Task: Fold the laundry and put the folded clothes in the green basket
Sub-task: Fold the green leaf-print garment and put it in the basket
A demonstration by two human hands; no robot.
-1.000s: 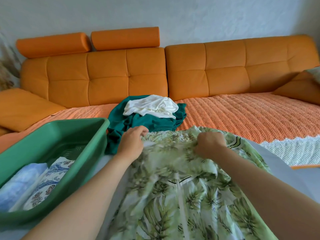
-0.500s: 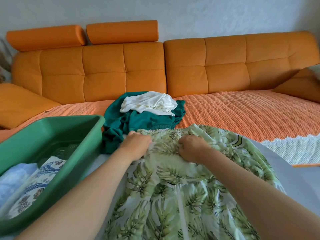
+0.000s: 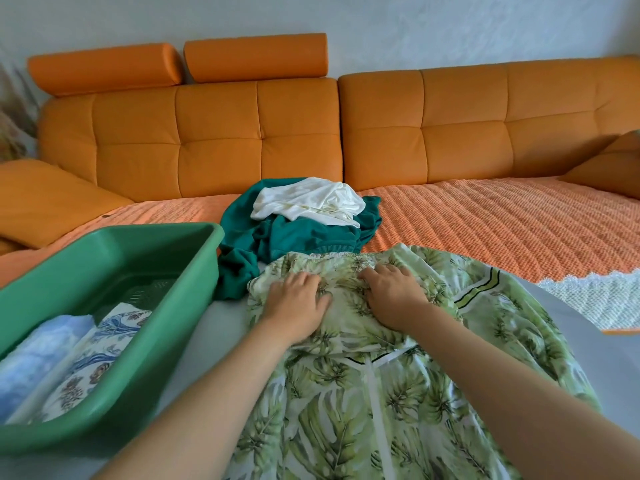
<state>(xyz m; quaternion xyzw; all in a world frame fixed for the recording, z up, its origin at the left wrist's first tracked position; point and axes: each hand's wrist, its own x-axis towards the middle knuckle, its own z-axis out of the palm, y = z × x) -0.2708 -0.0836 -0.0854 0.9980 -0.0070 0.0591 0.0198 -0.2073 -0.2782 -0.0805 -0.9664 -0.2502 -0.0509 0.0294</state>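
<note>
both hands went from bunching fabric to flat: left hand and right hand spread, pressing leaf-print garment at 6 o'clock. fold starting; green basket at 9 o'clock.

We see the left hand and right hand flat on the leaf-print garment, no longer bunching it. The garment's top edge now lies smoother.
</note>
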